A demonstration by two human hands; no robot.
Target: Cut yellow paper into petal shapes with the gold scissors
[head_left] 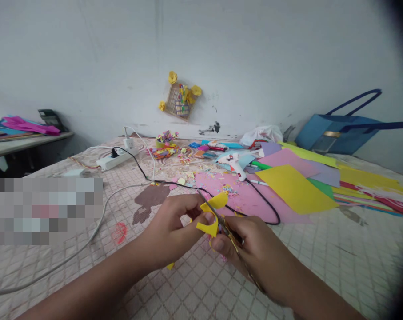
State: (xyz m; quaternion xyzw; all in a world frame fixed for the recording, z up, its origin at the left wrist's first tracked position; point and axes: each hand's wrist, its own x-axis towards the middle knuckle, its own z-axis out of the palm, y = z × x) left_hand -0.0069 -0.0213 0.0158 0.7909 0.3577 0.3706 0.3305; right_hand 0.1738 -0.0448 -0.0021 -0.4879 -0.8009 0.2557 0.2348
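Note:
Near the middle of the view, my left hand (176, 226) pinches a small piece of yellow craft paper (208, 228) between thumb and fingers. The piece has a curved cut edge. My right hand (254, 249) is closed around a pair of scissors (233, 240), whose blades point up and left against the yellow piece. Part of the handles is hidden by my fingers. Below my left wrist a small yellow scrap (170, 266) lies on the patterned cloth (188, 293).
A white glue gun (234, 166) with a black cord rests on a pink sheet (208, 182). Coloured sheets (297, 189) spread to the right, before a blue bag (341, 133). A power strip (117, 158) with cables stands left. Paper flowers decorate a wall hanging (181, 100).

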